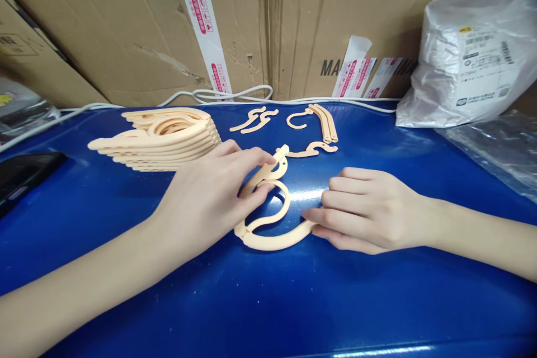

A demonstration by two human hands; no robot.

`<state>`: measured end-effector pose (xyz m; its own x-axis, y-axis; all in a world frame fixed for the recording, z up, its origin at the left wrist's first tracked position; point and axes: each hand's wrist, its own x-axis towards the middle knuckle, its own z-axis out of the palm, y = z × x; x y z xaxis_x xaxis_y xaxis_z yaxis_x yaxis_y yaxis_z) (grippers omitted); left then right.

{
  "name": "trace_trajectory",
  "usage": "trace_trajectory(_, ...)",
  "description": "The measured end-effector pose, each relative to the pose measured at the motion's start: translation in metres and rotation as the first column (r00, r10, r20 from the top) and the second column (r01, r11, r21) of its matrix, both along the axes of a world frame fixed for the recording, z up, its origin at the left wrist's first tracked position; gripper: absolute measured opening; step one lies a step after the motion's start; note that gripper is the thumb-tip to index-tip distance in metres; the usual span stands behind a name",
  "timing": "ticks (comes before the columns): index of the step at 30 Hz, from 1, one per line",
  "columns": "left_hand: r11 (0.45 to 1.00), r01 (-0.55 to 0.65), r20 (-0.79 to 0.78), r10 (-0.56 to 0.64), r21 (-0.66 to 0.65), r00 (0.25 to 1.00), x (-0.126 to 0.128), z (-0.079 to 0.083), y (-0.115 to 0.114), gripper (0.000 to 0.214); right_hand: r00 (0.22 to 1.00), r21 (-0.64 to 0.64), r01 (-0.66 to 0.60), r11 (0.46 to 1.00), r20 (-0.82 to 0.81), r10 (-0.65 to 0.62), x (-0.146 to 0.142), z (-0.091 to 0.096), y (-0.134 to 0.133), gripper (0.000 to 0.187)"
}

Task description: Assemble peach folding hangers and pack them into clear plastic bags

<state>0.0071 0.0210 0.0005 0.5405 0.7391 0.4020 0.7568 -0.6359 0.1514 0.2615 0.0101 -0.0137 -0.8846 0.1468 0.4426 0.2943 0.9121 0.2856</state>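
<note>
Left grip (213, 182) is closed, thumb & fingers, on one side of a hanger (272, 243); its lower bar is held at the other end by the right grip (369, 212), tips partly hidden. Hanger is kept mid-bench (210, 313); contact w/ bench can't be told. Prob. well along: stack (168, 145) at left, behind left grip, looks done; pc. in hand seems part-assembled. Left unused, at back: 2 arms (260, 122), a 3rd arm (308, 152) nearer, hook (297, 125) & bars (328, 123).
</note>
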Motion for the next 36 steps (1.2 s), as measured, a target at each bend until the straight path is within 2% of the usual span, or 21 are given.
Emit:
trace_trajectory(3,0.997,0.025,-0.025,-0.024,0.071,0.999,-0.004,-0.001,0.003,0.016,0.996,0.018,0.069,0.997,-0.054,-0.068,0.000,0.001,0.000,0.022)
trace_trajectory(5,0.989,0.046,-0.061,-0.038,0.142,0.997,-0.006,-0.002,0.005,0.016,0.978,-0.043,0.178,0.983,-0.100,-0.182,0.001,0.000,0.002,0.026)
trace_trajectory(9,0.977,0.062,-0.124,-0.037,0.204,0.992,-0.009,-0.002,0.010,0.019,0.909,-0.298,0.376,0.877,-0.067,-0.412,0.003,-0.003,0.013,0.038)
trace_trajectory(11,0.978,0.057,-0.139,-0.030,0.198,0.990,-0.010,-0.002,0.012,0.021,0.883,-0.378,0.427,0.821,-0.022,-0.469,0.004,-0.005,0.017,0.043)
trace_trajectory(13,0.979,0.052,-0.156,-0.021,0.197,0.988,-0.012,-0.003,0.015,0.022,0.871,-0.417,0.447,0.792,0.001,-0.491,0.004,-0.007,0.019,0.046)
trace_trajectory(18,0.977,0.063,-0.260,-0.008,0.204,0.966,-0.013,-0.001,0.018,0.030,0.873,-0.431,0.429,0.794,-0.028,-0.486,0.003,-0.007,0.018,0.041)
trace_trajectory(24,0.949,0.183,-0.405,-0.066,0.258,0.912,-0.015,0.002,0.021,0.032,0.858,-0.470,0.408,0.783,-0.096,-0.505,0.004,-0.007,0.016,0.029)
trace_trajectory(30,0.947,0.213,-0.480,-0.075,0.240,0.874,-0.015,0.005,0.022,0.031,0.909,-0.527,0.267,0.806,-0.141,-0.393,0.007,-0.008,0.018,0.007)
trace_trajectory(36,0.976,0.189,-0.464,-0.118,0.110,0.878,-0.015,0.005,0.025,0.027,0.921,-0.606,0.128,0.785,-0.222,-0.321,0.008,-0.007,0.019,0.021)
